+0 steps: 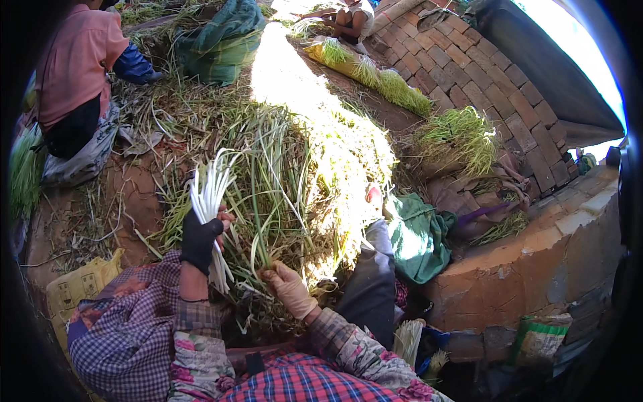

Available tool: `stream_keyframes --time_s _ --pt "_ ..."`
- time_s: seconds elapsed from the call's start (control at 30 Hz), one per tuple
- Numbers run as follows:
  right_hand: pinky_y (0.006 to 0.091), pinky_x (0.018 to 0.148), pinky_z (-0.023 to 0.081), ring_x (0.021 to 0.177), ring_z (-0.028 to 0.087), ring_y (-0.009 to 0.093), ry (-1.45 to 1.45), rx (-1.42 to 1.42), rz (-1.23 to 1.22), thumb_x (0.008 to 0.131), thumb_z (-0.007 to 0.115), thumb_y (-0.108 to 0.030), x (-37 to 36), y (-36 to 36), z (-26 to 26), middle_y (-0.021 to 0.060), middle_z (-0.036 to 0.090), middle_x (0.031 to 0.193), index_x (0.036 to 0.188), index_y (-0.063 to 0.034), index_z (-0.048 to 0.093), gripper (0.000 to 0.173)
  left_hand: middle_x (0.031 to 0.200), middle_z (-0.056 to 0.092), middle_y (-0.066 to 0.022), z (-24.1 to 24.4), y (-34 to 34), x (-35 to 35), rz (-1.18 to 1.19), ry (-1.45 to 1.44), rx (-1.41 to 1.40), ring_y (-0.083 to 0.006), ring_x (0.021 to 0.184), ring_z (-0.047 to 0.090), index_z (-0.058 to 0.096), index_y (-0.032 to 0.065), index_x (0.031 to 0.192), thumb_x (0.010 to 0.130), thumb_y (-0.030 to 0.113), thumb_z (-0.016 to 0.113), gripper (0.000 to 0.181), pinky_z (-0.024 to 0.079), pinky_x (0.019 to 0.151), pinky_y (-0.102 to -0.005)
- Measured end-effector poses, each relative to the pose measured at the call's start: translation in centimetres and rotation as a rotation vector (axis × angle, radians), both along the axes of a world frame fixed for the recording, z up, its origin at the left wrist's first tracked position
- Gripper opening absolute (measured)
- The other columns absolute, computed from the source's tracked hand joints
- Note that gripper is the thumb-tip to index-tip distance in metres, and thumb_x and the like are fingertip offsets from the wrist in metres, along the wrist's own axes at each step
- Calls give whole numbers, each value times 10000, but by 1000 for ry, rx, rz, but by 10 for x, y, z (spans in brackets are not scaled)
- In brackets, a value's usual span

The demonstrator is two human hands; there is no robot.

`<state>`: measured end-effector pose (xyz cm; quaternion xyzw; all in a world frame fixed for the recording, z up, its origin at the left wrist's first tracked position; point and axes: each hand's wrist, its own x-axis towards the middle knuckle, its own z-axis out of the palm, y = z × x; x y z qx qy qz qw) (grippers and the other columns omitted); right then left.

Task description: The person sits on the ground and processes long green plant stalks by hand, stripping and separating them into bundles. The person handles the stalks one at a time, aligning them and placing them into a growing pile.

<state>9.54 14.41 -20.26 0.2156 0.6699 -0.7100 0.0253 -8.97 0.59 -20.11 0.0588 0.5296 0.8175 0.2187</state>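
A bundle of white plant stalks [208, 196] stands roughly upright in my left hand [203, 238], which wears a dark fingerless glove. To its right, my right hand [289, 289], in a pale thin glove, pinches the root end of a green-leaved stalk [258, 221]. Both hands are over a large heap of long green and yellowish leafy plants [271, 171] with tangled roots. Strong sunlight washes out the heap's right side.
A person in a pink shirt [80, 65] sits at the upper left near a green sack [221, 45]. Another person [351, 22] crouches at the top. Trimmed bundles [402, 93] lie by a brick wall [477, 75]. A green cloth [419, 241] lies right of the heap.
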Motion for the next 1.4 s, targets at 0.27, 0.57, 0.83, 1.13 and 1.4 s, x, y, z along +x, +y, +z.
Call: stream_keyframes --time_s 0.27,0.57,0.83,1.13,1.4 --pt "324 764 459 843 595 236 -221 394 841 874 541 -206 13 -38 -43 115 635 901 1022 -53 594 219 780 591 -163 58 -27 -4 250 -43 288 -112 405 482 457 9 1025 756 -1 592 301 420 338 -243" --pt "357 657 483 745 620 284 -259 1163 -40 815 619 -224 -55 94 -9 130 634 810 889 -54 603 186 664 578 -140 16 7 4 46 -180 284 -168 501 586 478 3 925 738 -8 607 228 450 342 -260" --pt "266 572 462 615 590 128 121 747 -70 790 653 -124 -33 48 21 87 618 704 840 -43 611 105 691 567 -67 -20 49 37 -111 -154 -3 -168 544 577 518 17 832 639 22 703 267 451 448 -265" --pt "214 566 438 627 519 44 255 350 -51 811 651 -39 -29 27 51 -5 597 727 857 -12 603 72 681 553 -57 23 45 35 -208 -98 90 -139 470 531 515 8 872 618 7 698 313 419 397 -238" --pt "166 536 371 613 462 8 239 16 -227 830 661 -96 -20 35 66 -40 587 732 874 -25 613 96 669 560 -72 46 56 46 -76 -2 111 -141 457 538 510 -14 921 624 -6 681 343 432 400 -240"
